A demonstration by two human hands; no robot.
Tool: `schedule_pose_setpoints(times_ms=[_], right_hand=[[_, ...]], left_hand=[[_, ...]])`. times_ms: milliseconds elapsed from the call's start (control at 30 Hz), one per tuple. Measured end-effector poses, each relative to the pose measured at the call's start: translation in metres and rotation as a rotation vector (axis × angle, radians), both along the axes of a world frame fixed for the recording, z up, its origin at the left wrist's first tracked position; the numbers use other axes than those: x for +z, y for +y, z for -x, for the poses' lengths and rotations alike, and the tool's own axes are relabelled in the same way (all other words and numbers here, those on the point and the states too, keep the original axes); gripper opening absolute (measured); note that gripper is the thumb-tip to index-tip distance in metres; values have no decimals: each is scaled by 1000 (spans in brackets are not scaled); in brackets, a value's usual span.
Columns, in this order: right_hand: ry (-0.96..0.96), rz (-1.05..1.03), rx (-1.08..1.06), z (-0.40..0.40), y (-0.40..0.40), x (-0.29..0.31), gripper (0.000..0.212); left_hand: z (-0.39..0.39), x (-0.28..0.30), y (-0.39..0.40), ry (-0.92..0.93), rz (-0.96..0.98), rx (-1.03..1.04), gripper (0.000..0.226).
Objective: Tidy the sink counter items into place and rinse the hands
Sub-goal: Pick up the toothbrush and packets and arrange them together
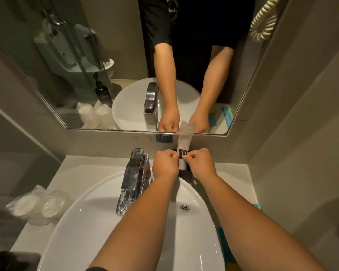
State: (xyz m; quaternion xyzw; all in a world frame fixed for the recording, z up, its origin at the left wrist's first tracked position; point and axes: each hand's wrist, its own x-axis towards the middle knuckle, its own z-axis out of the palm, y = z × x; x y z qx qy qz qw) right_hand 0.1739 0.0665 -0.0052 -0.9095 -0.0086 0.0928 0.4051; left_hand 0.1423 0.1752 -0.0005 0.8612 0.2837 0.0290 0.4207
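Pinching white sachet [182,149] | left hand [164,165], right hand [201,164] | lower end hidden

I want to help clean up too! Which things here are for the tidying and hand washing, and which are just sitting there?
For the job:
- white packet, pinched by the left hand and right hand
- faucet
- sink
- two wrapped cups on the counter

Just there:
- mirror
- coiled cord on the wall
- blue sticker under the mirror
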Motion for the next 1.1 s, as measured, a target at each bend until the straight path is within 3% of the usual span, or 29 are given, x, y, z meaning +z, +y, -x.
schedule_pose_setpoints(times_ms=[233, 567, 1100], right_hand=[[46, 173, -7, -12, 4, -14, 21], [-18, 329, -17, -17, 8, -24, 23], [-87, 83, -43, -1, -12, -11, 24]], left_hand=[[-10, -15, 1, 163, -125, 2, 21], [-15, -24, -3, 157, -287, -51, 23], [7, -20, -10, -8, -223, -11, 31]])
